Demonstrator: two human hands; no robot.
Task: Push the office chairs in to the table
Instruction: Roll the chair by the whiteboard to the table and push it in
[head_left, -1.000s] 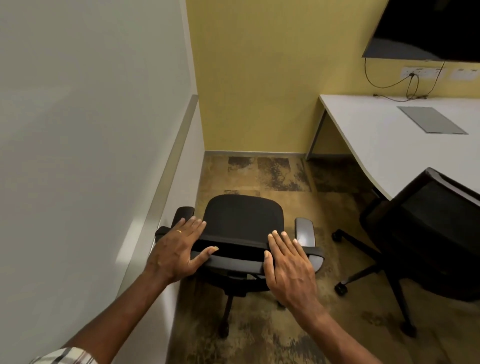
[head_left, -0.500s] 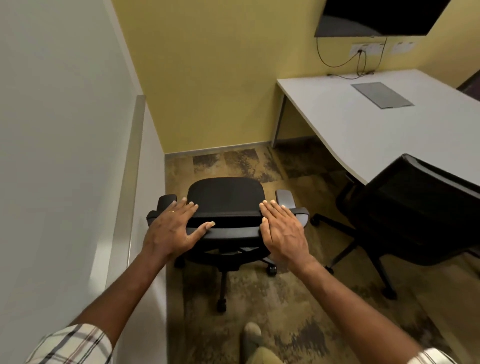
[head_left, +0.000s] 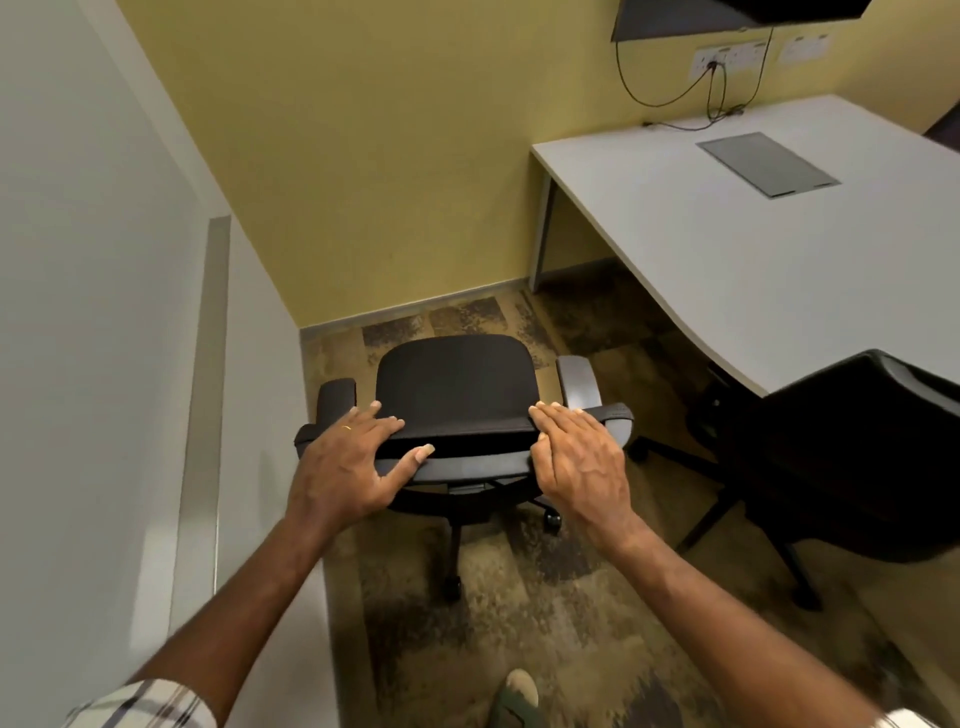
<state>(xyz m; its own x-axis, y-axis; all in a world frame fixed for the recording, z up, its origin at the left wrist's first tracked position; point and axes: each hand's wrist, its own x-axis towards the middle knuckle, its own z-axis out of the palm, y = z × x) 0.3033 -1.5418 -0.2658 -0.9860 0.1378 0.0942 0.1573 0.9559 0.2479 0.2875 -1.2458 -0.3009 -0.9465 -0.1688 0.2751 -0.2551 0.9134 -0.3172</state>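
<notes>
A black office chair (head_left: 452, 384) with grey armrests stands in the corner, out on the carpet and apart from the white table (head_left: 727, 249). My left hand (head_left: 348, 462) grips the left end of its backrest top, fingers over the edge and thumb underneath. My right hand (head_left: 582, 457) lies flat on the right end of the backrest, fingers together. A second black office chair (head_left: 852, 467) stands at the right, its backrest against the table's curved edge.
A white wall (head_left: 104, 312) with a grey rail runs close along the left. The yellow wall (head_left: 389, 156) closes the corner behind the chair. A dark screen and cables hang above the table's far end. My foot (head_left: 514, 696) shows at the bottom.
The chair has rolled forward with both hands on its backrest, while my view has swung left and back, bringing more of the table and my foot into sight.
</notes>
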